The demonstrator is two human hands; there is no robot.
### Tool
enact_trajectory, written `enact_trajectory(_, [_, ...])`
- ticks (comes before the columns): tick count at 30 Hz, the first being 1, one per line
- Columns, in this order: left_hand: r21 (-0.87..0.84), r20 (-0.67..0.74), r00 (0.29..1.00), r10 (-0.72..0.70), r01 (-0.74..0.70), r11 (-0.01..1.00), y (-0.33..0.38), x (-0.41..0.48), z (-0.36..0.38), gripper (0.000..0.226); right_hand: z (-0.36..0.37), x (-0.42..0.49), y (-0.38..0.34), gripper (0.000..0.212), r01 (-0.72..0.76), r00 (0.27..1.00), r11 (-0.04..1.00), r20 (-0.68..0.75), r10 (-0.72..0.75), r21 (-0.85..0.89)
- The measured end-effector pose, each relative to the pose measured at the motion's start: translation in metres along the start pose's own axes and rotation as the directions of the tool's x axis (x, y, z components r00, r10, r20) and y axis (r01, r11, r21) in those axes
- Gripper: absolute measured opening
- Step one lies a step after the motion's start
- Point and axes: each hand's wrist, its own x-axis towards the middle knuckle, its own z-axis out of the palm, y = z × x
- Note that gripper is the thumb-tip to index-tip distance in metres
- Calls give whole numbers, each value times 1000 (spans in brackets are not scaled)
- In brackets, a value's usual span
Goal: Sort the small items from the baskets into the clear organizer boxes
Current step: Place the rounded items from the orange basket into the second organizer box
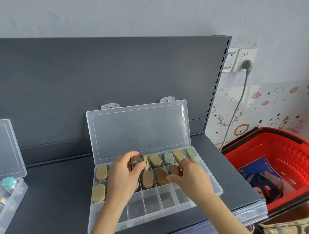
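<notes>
Left hand: left hand (124, 174) curled round a small clear jar (137, 162) with a tan cap, held tilted on its side over the back rows of the open box; thumb and fingers wrap it.
Right hand: right hand (190, 174) with fingertips pinched on a dark brown capped item (174, 170) in the middle row, right of centre; grip looks closed on it, item seated in or just above its cell, cannot tell which.
Organizer box: clear organizer box (155, 215) lies on the shelf, lid (140, 130) stood up and leaning on the back panel.
Back row: tan and pale green caps, one per cell; green cap (192, 153) in the far right cell.
Middle row: tan cap (99, 192) at far left; brown caps beside the right hand.
Front row: cells bare where visible.
Shelf: dark grey shelf (55, 193) with an upright back panel.
Second box: another clear box (5, 192) at the left edge, lid up, holding teal-capped bottles.
Basket: red basket (284, 156) just right of the shelf, a printed packet (260, 179) lying inside.
Wall: plug (246, 65) in a socket, cord hanging down behind the basket.
</notes>
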Motion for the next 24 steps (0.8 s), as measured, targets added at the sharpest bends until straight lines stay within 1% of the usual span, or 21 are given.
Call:
enact_trajectory(2, [-3,-6,1000,25,-25,1000,0,0,0,29,-1,-1,0,45,-7,1000,1000,13,7,2])
enact_trajectory(4, [-11,-5,999,45,-45,999,1,-2,-1,29,-4,-3,0,48,-17,1000,999,11,16,42])
enact_trajectory(5, [-19,4,999,51,-51,999,3,-2,-1,29,-7,-4,0,48,-10,1000,997,-5,10,76])
enact_trajectory(8, [-87,48,996,77,-73,994,10,-4,2,27,-16,-7,-9,41,84,995,969,-65,-71,233])
enact_trajectory(10, [-114,89,989,117,-107,988,18,-7,8,27,-21,-9,-17,41,111,994,908,-52,-98,403])
enact_trajectory(12, [-128,124,980,158,-142,981,26,-10,16,27,-25,-13,-21,39,85,996,828,-23,-87,554])
enact_trajectory(16, [-175,154,964,217,-190,966,36,-15,28,29,-32,-20,-18,33,25,999,692,15,-52,722])
enact_trajectory(18, [-174,186,957,222,-190,966,37,-17,31,30,-35,-21,-14,30,5,999,667,26,-37,745])
enact_trajectory(19, [-178,217,952,218,-181,967,38,-18,31,32,-36,-21,-11,30,3,1000,674,16,-22,739])
enact_trajectory(21, [-139,278,936,218,-185,973,37,-17,32,39,-39,-18,-1,30,34,998,745,-69,15,666])
enact_trajectory(24, [76,333,917,219,-258,963,33,-15,27,53,-45,-10,13,32,60,979,874,-197,42,481])
